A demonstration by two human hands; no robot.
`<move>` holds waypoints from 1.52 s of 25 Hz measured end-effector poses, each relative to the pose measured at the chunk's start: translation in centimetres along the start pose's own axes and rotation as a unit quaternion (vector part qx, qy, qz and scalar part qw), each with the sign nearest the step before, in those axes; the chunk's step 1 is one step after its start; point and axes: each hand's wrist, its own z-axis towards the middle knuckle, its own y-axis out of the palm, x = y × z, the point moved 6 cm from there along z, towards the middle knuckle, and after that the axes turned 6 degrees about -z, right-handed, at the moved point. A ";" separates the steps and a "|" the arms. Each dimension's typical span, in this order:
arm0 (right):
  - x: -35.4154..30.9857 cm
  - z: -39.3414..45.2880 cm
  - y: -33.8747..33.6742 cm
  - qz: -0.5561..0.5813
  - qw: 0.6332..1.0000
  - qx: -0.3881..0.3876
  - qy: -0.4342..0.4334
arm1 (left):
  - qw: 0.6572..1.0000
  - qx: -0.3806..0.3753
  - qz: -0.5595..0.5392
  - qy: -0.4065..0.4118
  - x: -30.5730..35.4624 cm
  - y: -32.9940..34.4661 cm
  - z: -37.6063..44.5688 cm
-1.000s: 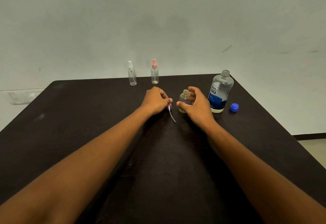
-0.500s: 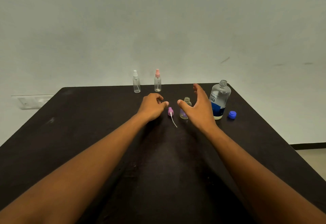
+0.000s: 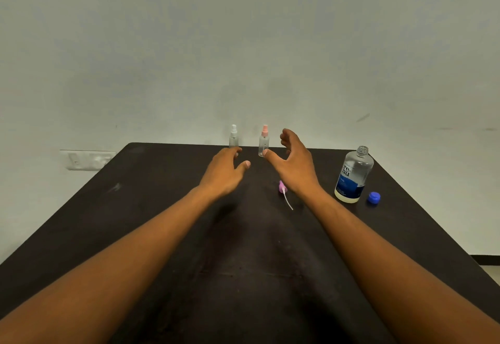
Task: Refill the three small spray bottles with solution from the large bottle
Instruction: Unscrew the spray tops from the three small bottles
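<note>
A: What is seen around the hands?

B: A dark bench [image 3: 135, 208] is set against a pale wall [image 3: 243, 45]. Two small spray bottles are stood upright near the far edge: one with a white cap [image 3: 233, 138] on the left, one with a pink cap [image 3: 264, 140] just to its right. The lower part of the white-capped bottle is covered by the left hand's fingertips, and the right thumb is seen in front of the base of the pink-capped one. Whether either is touched cannot be told.

A: And the hands themselves?

B: The left hand [image 3: 224, 171] is held open with fingers loosely spread; nothing is gripped. The right hand [image 3: 293, 163] is opened wide, thumb out to the left, and nothing is held by it either.

A: What lies nearer?

B: A purple spray head [image 3: 282, 186] with its white dip tube is laid flat on the bench, just left of the right wrist. The third small bottle cannot be seen. The large bottle [image 3: 353, 175] is stood uncapped to the right, well apart from the hand, a little liquid showing at its bottom. Its blue cap [image 3: 374, 197] is laid just to its right.

A: Edges and room?

B: The small bottles are stood close to the far edge. The large bottle and cap are placed near the right edge. Bare bench is left on the left side and in the near middle, between the forearms. A wall socket plate [image 3: 88, 159] is seen beyond the far-left corner.
</note>
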 end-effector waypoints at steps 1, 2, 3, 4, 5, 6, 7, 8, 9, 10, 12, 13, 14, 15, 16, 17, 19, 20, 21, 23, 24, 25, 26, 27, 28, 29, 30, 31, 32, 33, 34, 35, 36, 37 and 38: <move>-0.1 0.4 0.6 0.001 1.000 -0.002 0.003 | 1.000 -0.002 0.021 0.012 -0.3 -0.3 0.1; -0.2 0.9 1.2 0.001 1.000 -0.004 0.005 | 0.999 -0.004 0.046 0.026 -0.6 -0.5 0.3; -0.2 1.5 1.8 -0.002 1.000 -0.006 0.007 | 0.997 -0.006 0.071 0.039 -0.9 -0.6 0.6; -0.1 2.1 2.3 -0.006 1.000 -0.008 0.010 | 0.994 -0.004 0.096 0.053 -1.0 -0.6 0.9; 0.1 2.7 2.8 -0.010 1.000 -0.012 0.015 | 0.991 0.000 0.118 0.067 -1.2 -0.6 1.3; 0.5 3.5 3.6 -0.013 1.000 -0.016 0.023 | 0.987 0.005 0.138 0.080 -1.5 -0.5 1.8; 1.1 4.4 4.5 -0.015 0.999 -0.019 0.037 | 0.983 0.008 0.157 0.091 -2.0 -0.3 2.5; 1.9 5.2 5.5 -0.016 0.998 -0.022 0.052 | 0.980 0.007 0.176 0.098 -2.5 0.0 3.2; 2.9 6.2 6.5 -0.017 0.997 -0.024 0.069 | 0.976 0.005 0.193 0.102 -3.2 0.4 4.0; 3.9 7.1 7.6 -0.020 0.996 -0.023 0.084 | 0.972 0.003 0.210 0.106 -3.8 0.7 4.7; 5.9 8.9 9.3 -0.030 0.993 -0.011 0.113 | 0.965 0.000 0.234 0.114 -4.9 1.5 6.1; 6.6 9.7 9.8 -0.033 0.992 -0.001 0.125 | 0.963 0.001 0.240 0.121 -5.3 1.8 6.7; 7.2 10.5 10.2 -0.033 0.990 0.011 0.137 | 0.961 0.006 0.243 0.128 -5.6 2.0 7.0; 7.8 11.4 10.5 -0.030 0.988 0.023 0.147 | 0.961 0.012 0.241 0.135 -6.0 2.1 7.5; 8.4 12.4 11.1 -0.025 0.987 0.034 0.154 | 0.961 0.016 0.238 0.138 -6.6 2.3 8.0; 8.7 13.1 11.4 -0.020 0.987 0.043 0.156 | 0.961 0.022 0.236 0.142 -6.9 2.4 8.2; 9.6 14.6 12.6 -0.010 0.986 0.047 0.161 | 0.961 0.023 0.237 0.142 -8.1 2.8 8.9; 9.9 15.1 13.1 -0.003 0.985 0.048 0.164 | 0.961 0.022 0.236 0.142 -8.5 3.0 9.2; 10.1 15.5 13.5 0.007 0.984 0.046 0.170 | 0.962 0.019 0.232 0.143 -8.7 3.1 9.3; 10.5 15.8 14.1 0.020 0.982 0.046 0.184 | 0.963 0.016 0.228 0.145 -8.8 3.2 9.4; 10.6 15.9 14.2 0.021 0.981 0.047 0.188 | 0.963 0.016 0.226 0.146 -8.7 3.1 9.4; 10.6 15.8 14.2 0.020 0.980 0.048 0.190 | 0.964 0.015 0.220 0.146 -8.6 3.0 9.4; 10.3 15.5 14.2 0.022 0.981 0.047 0.187 | 0.967 0.013 0.209 0.144 -8.4 2.8 9.4; 10.0 15.2 14.1 0.028 0.982 0.044 0.180 | 0.971 0.011 0.194 0.141 -8.2 2.5 9.3; 9.5 14.7 14.0 0.035 0.984 0.039 0.170 | 0.975 0.012 0.177 0.136 -7.9 2.1 9.1; 8.9 14.1 13.9 0.040 0.986 0.034 0.158 | 0.978 0.015 0.161 0.133 -7.6 1.7 8.9; 8.2 13.5 13.6 0.042 0.988 0.029 0.146 | 0.980 0.020 0.148 0.131 -7.2 1.2 8.6; 7.4 12.7 13.2 0.045 0.990 0.025 0.132 | 0.981 0.026 0.139 0.133 -6.7 0.7 8.1; 6.7 11.9 12.8 0.051 0.991 0.021 0.119 | 0.981 0.032 0.134 0.138 -6.0 0.1 7.5; 5.9 10.9 12.2 0.060 0.992 0.016 0.105 | 0.980 0.036 0.134 0.144 -5.4 -0.5 6.8; 5.2 9.7 11.6 0.070 0.993 0.012 0.094 | 0.978 0.036 0.138 0.149 -4.7 -1.0 6.0; 4.4 8.6 11.0 0.079 0.993 0.007 0.085 | 0.978 0.036 0.140 0.153 -4.0 -1.7 5.2; 3.7 7.4 10.4 0.086 0.993 0.001 0.075 | 0.978 0.037 0.137 0.153 -3.3 -2.2 4.5; 3.2 6.2 10.0 0.096 0.993 -0.004 0.068 | 0.980 0.034 0.125 0.149 -2.6 -2.7 3.9; 2.7 5.2 9.5 0.109 0.992 -0.009 0.063 | 0.984 0.029 0.105 0.138 -2.0 -3.1 3.4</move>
